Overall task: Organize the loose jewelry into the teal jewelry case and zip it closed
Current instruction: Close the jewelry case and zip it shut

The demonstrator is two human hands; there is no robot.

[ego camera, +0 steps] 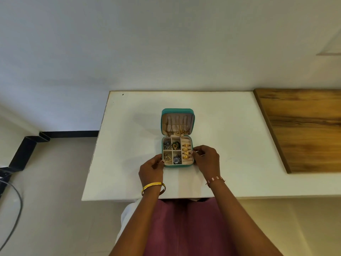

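The teal jewelry case lies open on the white table, its lid standing upright at the back with gold necklaces hanging inside. The cream base holds earrings and pendants in small compartments, and several gold rings sit in the roll on the right. My left hand grips the base's near left corner, thumb at the rim. My right hand holds the right side of the base, fingertips curled at its edge by the rings.
A wooden board lies on the table at the right. The table's near edge runs just past my wrists. To the left, the floor shows a black frame and a cable. A plain wall stands behind.
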